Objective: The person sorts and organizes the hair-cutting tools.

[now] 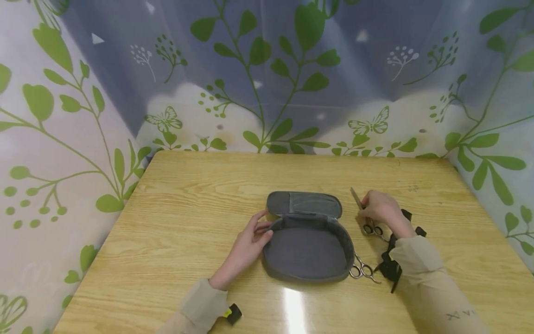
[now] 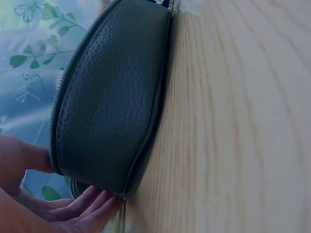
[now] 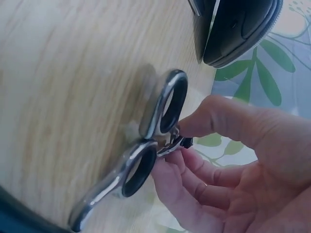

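Observation:
A grey zip case lies on the table with its lid folded back, showing a mesh pocket inside. My left hand holds the case's left side, thumb at the zipped rim and fingers against the outer wall. Right of the case, my right hand pinches hairdressing scissors near the middle, between thumb and fingers. Their blades point away, and the finger rings face back toward the wrist. A second pair of scissors lies by the case's right wall, its blades hidden.
The wood-grain table ends at a leaf-patterned curtain behind and at both sides. Black straps and a wrist mount hang by the right sleeve. Another small black mount sits at the left cuff.

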{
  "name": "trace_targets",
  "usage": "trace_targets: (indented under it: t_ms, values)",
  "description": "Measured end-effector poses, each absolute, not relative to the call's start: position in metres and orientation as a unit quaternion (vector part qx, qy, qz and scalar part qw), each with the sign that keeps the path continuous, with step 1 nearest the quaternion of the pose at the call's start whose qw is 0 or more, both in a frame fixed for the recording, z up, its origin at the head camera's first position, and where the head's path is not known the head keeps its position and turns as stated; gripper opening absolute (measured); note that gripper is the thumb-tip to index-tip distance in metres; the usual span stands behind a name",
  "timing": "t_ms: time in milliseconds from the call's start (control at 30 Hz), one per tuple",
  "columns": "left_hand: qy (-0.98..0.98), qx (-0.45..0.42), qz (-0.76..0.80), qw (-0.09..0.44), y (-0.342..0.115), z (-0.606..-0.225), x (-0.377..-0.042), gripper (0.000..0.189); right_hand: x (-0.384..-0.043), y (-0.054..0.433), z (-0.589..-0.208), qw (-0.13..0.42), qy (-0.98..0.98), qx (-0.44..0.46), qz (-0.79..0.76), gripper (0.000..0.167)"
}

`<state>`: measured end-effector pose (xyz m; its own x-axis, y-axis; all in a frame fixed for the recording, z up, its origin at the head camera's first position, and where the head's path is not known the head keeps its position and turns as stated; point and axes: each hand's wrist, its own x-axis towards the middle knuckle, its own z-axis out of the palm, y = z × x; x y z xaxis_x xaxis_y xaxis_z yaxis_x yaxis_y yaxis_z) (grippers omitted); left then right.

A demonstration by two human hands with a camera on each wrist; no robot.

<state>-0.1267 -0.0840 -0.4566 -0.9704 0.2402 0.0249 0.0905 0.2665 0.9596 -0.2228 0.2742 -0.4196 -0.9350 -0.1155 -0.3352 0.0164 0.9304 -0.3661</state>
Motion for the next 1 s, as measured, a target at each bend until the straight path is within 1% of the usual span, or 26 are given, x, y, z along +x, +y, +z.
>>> trace_targets:
  t_ms: [133, 267, 400, 600, 833, 1000]
  values:
    - [0.794, 0.106, 0.596, 0.055, -0.084, -0.458, -0.126, 0.055, -0.223, 0.276, -0.42, 0.18, 0.965, -0.023, -0.188, 0.029]
    - [0.798, 0.109, 0.591, 0.052, -0.084, -0.459, -0.125, 0.055, -0.223, 0.278, -0.421, 0.198, 0.956, -0.018, -0.216, 0.033]
    - [0.801, 0.109, 0.587, 0.044, -0.084, -0.46, -0.126, 0.053, -0.224, 0.283, -0.422, 0.201, 0.944, -0.019, -0.261, 0.036]
    - [0.807, 0.097, 0.583, 0.02, -0.084, -0.458, -0.128, 0.053, -0.224, 0.291, -0.425, 0.186, 0.924, -0.018, -0.333, 0.044]
    - [0.812, 0.081, 0.578, -0.005, -0.088, -0.449, -0.129, 0.053, -0.222, 0.301, -0.426, 0.165, 0.891, -0.009, -0.423, 0.043]
    - [0.806, 0.076, 0.586, -0.022, -0.093, -0.438, -0.132, 0.053, -0.218, 0.306, -0.414, 0.131, 0.866, -0.006, -0.483, 0.044]
